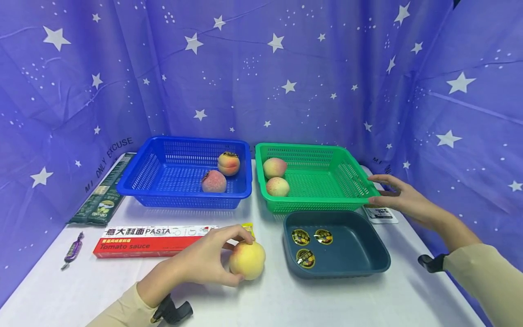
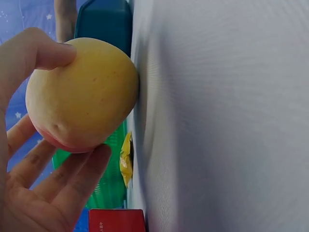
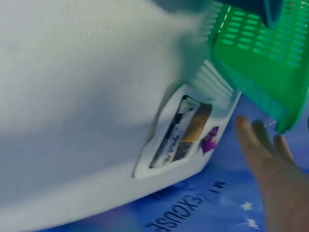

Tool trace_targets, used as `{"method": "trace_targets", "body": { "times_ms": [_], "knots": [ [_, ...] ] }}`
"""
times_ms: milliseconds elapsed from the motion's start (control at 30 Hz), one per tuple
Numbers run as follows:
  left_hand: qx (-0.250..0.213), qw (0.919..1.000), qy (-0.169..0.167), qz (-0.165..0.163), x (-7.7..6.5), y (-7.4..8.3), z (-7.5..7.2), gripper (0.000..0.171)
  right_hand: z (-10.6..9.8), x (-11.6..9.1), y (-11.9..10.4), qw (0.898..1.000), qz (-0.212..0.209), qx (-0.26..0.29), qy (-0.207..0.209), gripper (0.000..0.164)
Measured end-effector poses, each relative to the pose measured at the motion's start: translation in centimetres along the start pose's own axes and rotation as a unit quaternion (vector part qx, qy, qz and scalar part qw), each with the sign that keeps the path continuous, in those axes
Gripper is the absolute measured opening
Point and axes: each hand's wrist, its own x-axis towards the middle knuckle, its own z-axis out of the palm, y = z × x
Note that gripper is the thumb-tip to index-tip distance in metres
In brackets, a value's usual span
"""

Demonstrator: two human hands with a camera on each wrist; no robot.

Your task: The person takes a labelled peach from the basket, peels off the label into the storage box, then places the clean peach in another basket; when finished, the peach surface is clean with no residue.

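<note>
My left hand grips a yellow peach close over the white table, left of a dark teal basin. In the left wrist view the thumb presses on one side of the peach, with fingers bent around the other. At the right side of a green basket, my right hand has its thumb and fingers spread by the rim. The right wrist view shows its slightly bent fingers right at the edge. Two pale peaches lie at the green basket's left end.
A blue basket holds two peaches. Before it lie a red-and-white pasta box, a green packet and a purple wrapped candy. A white packet lies under my right hand. Round stickers are inside the basin.
</note>
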Motion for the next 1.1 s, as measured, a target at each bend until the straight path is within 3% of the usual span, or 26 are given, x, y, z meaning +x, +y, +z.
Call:
{"method": "trace_targets", "body": {
  "times_ms": [133, 233, 367, 533, 633, 800, 1100],
  "knots": [
    [0.016, 0.9998, 0.002, 0.011, 0.0, -0.2, 0.1, 0.069, 0.1, 0.8, 1.4, 0.997, -0.012, 0.070, -0.011, 0.075],
    [0.027, 0.9993, 0.004, 0.023, 0.0, -0.3, 0.1, 0.069, 0.2, 1.2, 2.2, 0.990, -0.016, 0.141, -0.019, 0.072],
    [0.002, 0.9997, 0.006, 0.025, 0.4, 0.2, 0.0, 0.069, 0.5, 1.6, 3.0, 0.974, -0.016, 0.223, -0.027, 0.066],
    [-0.034, 0.9989, 0.009, 0.031, 1.9, 1.7, -0.8, 0.069, 0.7, 2.0, 3.5, 0.963, -0.023, 0.264, -0.040, 0.063],
    [-0.036, 0.9984, 0.002, 0.044, 3.7, 3.0, -1.8, 0.070, 0.6, 2.2, 3.8, 0.963, -0.026, 0.265, -0.042, 0.061],
    [-0.034, 0.9978, -0.004, 0.056, 8.0, 4.6, -4.0, 0.067, 0.7, 2.4, 4.2, 0.963, -0.023, 0.268, -0.031, 0.058],
    [-0.037, 0.9985, -0.025, 0.033, 15.2, 5.0, -6.2, 0.060, 1.1, 2.3, 4.6, 0.950, -0.035, 0.309, -0.032, 0.059]
  ]
}}
